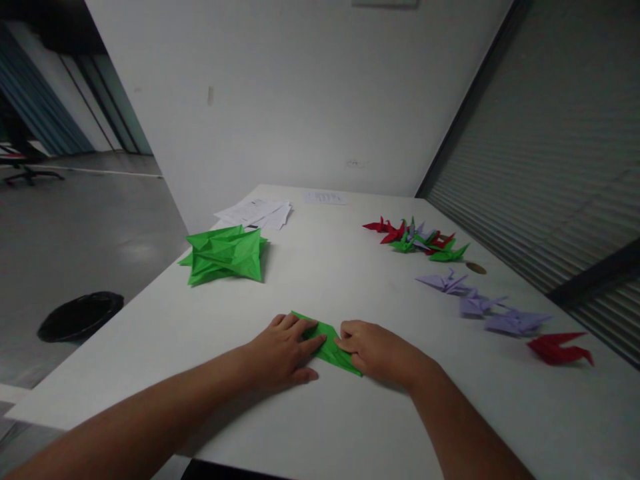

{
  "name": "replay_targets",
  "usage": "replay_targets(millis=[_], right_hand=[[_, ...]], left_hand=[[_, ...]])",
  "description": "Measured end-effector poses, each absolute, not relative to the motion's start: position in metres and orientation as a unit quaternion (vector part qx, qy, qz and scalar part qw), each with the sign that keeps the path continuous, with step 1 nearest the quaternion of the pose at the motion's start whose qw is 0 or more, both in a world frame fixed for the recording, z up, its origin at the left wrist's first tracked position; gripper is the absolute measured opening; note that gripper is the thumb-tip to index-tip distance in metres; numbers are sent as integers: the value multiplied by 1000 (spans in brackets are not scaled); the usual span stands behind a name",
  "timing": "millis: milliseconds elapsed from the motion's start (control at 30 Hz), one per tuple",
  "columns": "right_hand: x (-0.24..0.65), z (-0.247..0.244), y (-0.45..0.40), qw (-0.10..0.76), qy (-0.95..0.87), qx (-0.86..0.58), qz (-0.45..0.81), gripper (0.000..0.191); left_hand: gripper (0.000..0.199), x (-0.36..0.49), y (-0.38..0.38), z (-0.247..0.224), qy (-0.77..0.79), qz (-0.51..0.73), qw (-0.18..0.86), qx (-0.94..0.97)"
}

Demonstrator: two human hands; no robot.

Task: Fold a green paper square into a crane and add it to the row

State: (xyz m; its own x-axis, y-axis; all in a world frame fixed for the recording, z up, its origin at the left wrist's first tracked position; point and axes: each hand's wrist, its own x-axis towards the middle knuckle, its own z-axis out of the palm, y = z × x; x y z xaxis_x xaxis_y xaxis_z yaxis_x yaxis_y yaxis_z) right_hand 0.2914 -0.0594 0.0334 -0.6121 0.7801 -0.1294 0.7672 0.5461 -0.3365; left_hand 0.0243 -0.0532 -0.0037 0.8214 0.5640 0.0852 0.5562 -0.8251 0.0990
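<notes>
A green folded paper lies flat on the white table in front of me, narrow and slanting down to the right. My left hand rests palm down over its left part, fingers spread and lying on the paper. Curled in, the fingers of my right hand press on the paper's right part, thumb side against it. The undersides of both hands and the covered bits of paper are hidden.
Several creased green sheets are stacked at the left. Behind them lie printed papers. Folded cranes in red, green and purple cluster at the back right; purple cranes and a red crane line the right side. A bin stands on the floor.
</notes>
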Motion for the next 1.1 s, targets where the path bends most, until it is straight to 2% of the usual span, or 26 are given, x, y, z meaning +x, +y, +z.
replay_targets(millis=[333, 533, 733, 1100], right_hand=[[288, 46, -67, -77, -866, -476, 132, 28], [284, 51, -70, -119, -877, -456, 93, 25], [285, 46, -70, -117, -880, -453, 76, 29], [290, 47, -71, -114, -883, -447, 87, 27]], left_hand=[[74, 23, -51, -20, 290, 69, 3, 954], [74, 26, -53, -24, 285, 60, -10, 957], [82, 24, -53, -25, 289, 66, -7, 955], [81, 25, -55, -27, 299, 56, 1, 953]])
